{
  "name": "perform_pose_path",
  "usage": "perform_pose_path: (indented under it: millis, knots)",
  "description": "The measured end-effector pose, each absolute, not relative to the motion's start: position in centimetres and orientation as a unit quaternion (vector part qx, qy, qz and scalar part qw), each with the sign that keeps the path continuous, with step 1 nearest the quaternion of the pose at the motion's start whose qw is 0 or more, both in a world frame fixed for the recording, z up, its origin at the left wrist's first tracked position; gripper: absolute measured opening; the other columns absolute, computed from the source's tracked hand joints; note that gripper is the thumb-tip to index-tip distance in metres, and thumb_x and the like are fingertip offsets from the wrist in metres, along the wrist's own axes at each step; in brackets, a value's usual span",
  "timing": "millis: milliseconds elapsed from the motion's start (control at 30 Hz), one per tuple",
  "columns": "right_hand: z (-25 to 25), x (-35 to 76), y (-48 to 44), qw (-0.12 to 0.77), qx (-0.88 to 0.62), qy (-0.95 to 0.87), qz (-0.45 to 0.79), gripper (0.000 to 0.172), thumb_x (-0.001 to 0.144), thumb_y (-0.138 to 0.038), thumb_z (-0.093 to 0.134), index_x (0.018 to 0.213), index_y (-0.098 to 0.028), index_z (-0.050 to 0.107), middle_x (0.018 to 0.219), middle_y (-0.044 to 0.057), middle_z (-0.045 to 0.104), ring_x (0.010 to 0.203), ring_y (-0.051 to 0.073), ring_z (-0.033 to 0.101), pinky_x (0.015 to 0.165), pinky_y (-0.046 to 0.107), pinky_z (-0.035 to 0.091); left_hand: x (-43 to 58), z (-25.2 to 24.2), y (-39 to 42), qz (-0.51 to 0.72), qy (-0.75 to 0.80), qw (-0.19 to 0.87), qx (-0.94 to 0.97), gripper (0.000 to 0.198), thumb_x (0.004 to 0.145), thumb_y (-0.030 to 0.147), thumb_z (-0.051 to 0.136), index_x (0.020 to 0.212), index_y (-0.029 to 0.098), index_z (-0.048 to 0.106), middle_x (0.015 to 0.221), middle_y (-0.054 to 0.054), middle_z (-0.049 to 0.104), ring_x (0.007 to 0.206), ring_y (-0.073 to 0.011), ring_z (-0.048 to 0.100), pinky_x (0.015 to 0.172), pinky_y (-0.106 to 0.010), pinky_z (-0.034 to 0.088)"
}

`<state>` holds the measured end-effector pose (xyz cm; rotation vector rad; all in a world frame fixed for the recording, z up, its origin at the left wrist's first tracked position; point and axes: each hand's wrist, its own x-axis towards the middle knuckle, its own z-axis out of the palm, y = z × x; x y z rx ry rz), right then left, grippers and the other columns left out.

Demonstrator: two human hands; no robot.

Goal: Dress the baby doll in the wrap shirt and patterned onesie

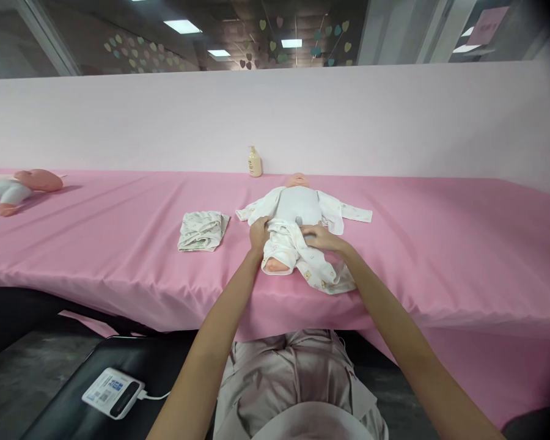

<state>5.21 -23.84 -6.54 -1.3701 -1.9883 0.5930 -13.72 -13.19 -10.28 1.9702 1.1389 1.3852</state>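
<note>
A baby doll [305, 203] lies on its back, head away from me, with a white patterned baby shirt [356, 213] spread open under it and the sleeves out to both sides. White baby pants [283, 238] cover its lower body; one foot shows at the left leg opening, while the right leg of the pants trails loosely to the right. My left hand [259, 234] is closed on the waist edge of the pants at the doll's left-hand side in view. At the opposite hip, my right hand [323, 238] has its fingers bent on the pants' edge; its fingertips are partly hidden.
Folded patterned cloth [203, 231] lies left of the doll on the pink-covered table [132, 244]. A pump bottle [255, 163] stands by the white wall. Another doll [13, 188] lies far left. Below, a white device [113, 392] with a cable rests on a black seat [73, 415].
</note>
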Motion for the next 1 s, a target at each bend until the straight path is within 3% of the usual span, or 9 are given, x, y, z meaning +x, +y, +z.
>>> perform_pose_path:
  millis: [133, 200, 300, 400, 500, 600, 667, 767, 1000]
  knots:
    - [-6.1, 5.9, -24.0, 0.405, -0.485, -0.69, 0.353, 0.019, 0.068, -0.029, 0.059, 0.079, -0.016, 0.066, 0.081, 0.002, 0.065, 0.077, 0.016, 0.059, 0.073, 0.028, 0.044, -13.7, -10.4, -13.4, 0.503, 0.409, 0.217, 0.73, 0.024, 0.07, 0.01, 0.047, 0.081, 0.018, 0.067, 0.084, -0.007, 0.065, 0.081, -0.023, 0.055, 0.085, -0.034, 0.04]
    - [-6.0, 5.9, -23.9, 0.481, -0.47, -0.627, 0.392, 0.019, 0.065, -0.032, 0.059, 0.075, -0.015, 0.062, 0.068, -0.001, 0.06, 0.061, 0.012, 0.052, 0.058, 0.023, 0.039, -13.7, -10.5, -13.5, 0.505, 0.404, 0.206, 0.734, 0.025, 0.07, 0.011, 0.047, 0.082, 0.019, 0.067, 0.085, -0.006, 0.065, 0.082, -0.023, 0.055, 0.084, -0.034, 0.041]
    - [-5.7, 5.4, -23.7, 0.561, -0.437, -0.566, 0.416, 0.025, 0.063, -0.039, 0.062, 0.072, -0.017, 0.054, 0.057, -0.004, 0.05, 0.049, 0.009, 0.042, 0.048, 0.021, 0.031, -13.6, -10.6, -13.5, 0.501, 0.395, 0.202, 0.743, 0.024, 0.071, 0.011, 0.047, 0.083, 0.019, 0.067, 0.086, -0.006, 0.065, 0.084, -0.0229, 0.055, 0.085, -0.034, 0.041]
    - [-5.7, 4.7, -23.6, 0.584, -0.411, -0.558, 0.422, 0.032, 0.062, -0.044, 0.065, 0.077, -0.02, 0.051, 0.062, -0.004, 0.052, 0.053, 0.011, 0.046, 0.051, 0.022, 0.035, -13.1, -10.1, -13.6, 0.55, 0.374, 0.264, 0.698, 0.023, 0.072, 0.013, 0.048, 0.084, 0.018, 0.067, 0.088, -0.006, 0.065, 0.087, -0.021, 0.057, 0.085, -0.033, 0.043]
    - [-5.9, 4.2, -23.5, 0.6, -0.423, -0.57, 0.369, 0.033, 0.062, -0.042, 0.067, 0.08, -0.019, 0.052, 0.07, -0.003, 0.055, 0.062, 0.012, 0.049, 0.058, 0.023, 0.039, -12.4, -9.0, -14.1, 0.615, 0.293, 0.417, 0.602, 0.023, 0.078, 0.024, 0.05, 0.092, 0.016, 0.066, 0.095, -0.006, 0.067, 0.092, -0.0196, 0.06, 0.088, -0.032, 0.045]
    - [-6.4, 3.8, -23.3, 0.588, -0.471, -0.595, 0.28, 0.025, 0.064, -0.036, 0.066, 0.075, -0.017, 0.054, 0.07, -0.003, 0.052, 0.066, 0.012, 0.047, 0.062, 0.023, 0.038, -11.7, -8.2, -15.3, 0.535, 0.205, 0.502, 0.648, 0.029, 0.08, 0.036, 0.055, 0.096, 0.015, 0.067, 0.102, -0.008, 0.067, 0.1, -0.0219, 0.06, 0.09, -0.032, 0.045]
    - [-6.5, 3.7, -23.2, 0.573, -0.486, -0.611, 0.249, 0.021, 0.065, -0.034, 0.064, 0.072, -0.017, 0.054, 0.07, -0.003, 0.052, 0.068, 0.012, 0.048, 0.064, 0.023, 0.038, -11.5, -8.1, -16.2, 0.445, 0.201, 0.501, 0.714, 0.033, 0.071, 0.035, 0.069, 0.096, 0.014, 0.068, 0.102, -0.008, 0.067, 0.098, -0.0247, 0.061, 0.086, -0.033, 0.047]
    - [-6.7, 3.7, -23.2, 0.582, -0.484, -0.602, 0.255, 0.021, 0.068, -0.036, 0.062, 0.073, -0.017, 0.054, 0.071, -0.002, 0.052, 0.07, 0.012, 0.049, 0.065, 0.023, 0.039, -11.5, -8.1, -17.0, 0.404, 0.235, 0.541, 0.699, 0.042, 0.061, 0.03, 0.079, 0.097, 0.013, 0.066, 0.097, -0.01, 0.068, 0.087, -0.0256, 0.064, 0.075, -0.034, 0.05]
    - [-6.9, 4.6, -23.3, 0.494, -0.5, -0.62, 0.348, 0.023, 0.068, -0.037, 0.064, 0.079, -0.016, 0.06, 0.076, -0.001, 0.059, 0.066, 0.012, 0.052, 0.059, 0.023, 0.039, -11.9, -6.9, -17.2, 0.483, 0.2, 0.691, 0.5, 0.031, 0.068, 0.026, 0.074, 0.092, 0.012, 0.062, 0.069, -0.002, 0.064, 0.068, -0.0163, 0.063, 0.069, -0.029, 0.051]
